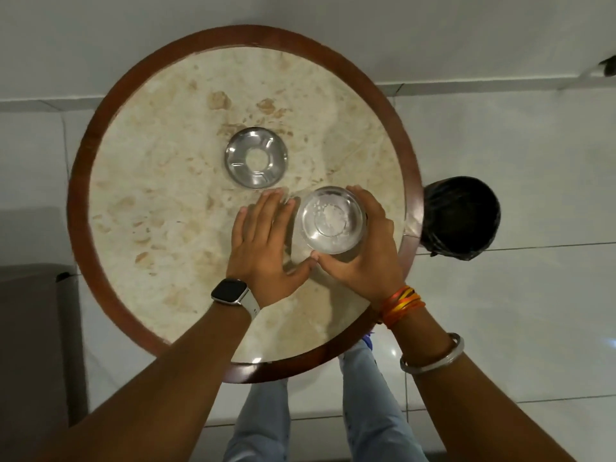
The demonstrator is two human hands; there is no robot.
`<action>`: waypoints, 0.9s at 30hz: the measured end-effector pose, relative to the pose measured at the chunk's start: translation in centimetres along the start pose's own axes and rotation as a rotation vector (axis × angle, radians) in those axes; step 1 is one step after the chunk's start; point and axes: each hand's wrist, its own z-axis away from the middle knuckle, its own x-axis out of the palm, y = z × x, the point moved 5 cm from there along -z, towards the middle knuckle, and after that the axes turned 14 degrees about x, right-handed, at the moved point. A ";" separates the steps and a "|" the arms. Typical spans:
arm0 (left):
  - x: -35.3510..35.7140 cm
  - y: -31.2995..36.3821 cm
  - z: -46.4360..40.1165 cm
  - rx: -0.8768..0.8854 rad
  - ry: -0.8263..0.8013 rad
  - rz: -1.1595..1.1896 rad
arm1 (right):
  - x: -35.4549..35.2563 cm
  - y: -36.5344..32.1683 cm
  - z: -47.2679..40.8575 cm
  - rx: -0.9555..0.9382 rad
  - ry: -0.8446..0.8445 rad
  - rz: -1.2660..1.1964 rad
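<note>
A: Hands, quick?
B: Left hand (263, 248) lies flat with straight fingers on the round beige marble table with a brown wooden rim (150, 181). Right hand (363, 261) wraps the clear round glass tumbler holding white powder (330, 221).
A: Where's the tumbler?
B: On the table's right side, just beside the left hand.
A: Handling?
B: Probably stiff, slick, breakable and lightish. Grip the side wall and keep it upright. Farther off sits a shiny steel ring-shaped dish (240, 161).

place: home living room | cues: round marble table (160, 181), tiled floor (516, 161), sofa edge (30, 328)
</note>
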 end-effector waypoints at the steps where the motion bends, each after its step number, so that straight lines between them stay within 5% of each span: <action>1: 0.4 1.0 -0.8 0.021 0.005 -0.006 | -1.3 0.5 -0.1 -0.008 0.021 -0.012; 17: 9.3 11.2 -12.3 0.077 -0.231 -0.167 | -16.1 13.3 -1.3 0.189 0.314 -0.092; 27: 9.4 11.1 -12.5 0.051 -0.244 -0.217 | -18.5 20.0 -2.3 0.517 0.258 -0.071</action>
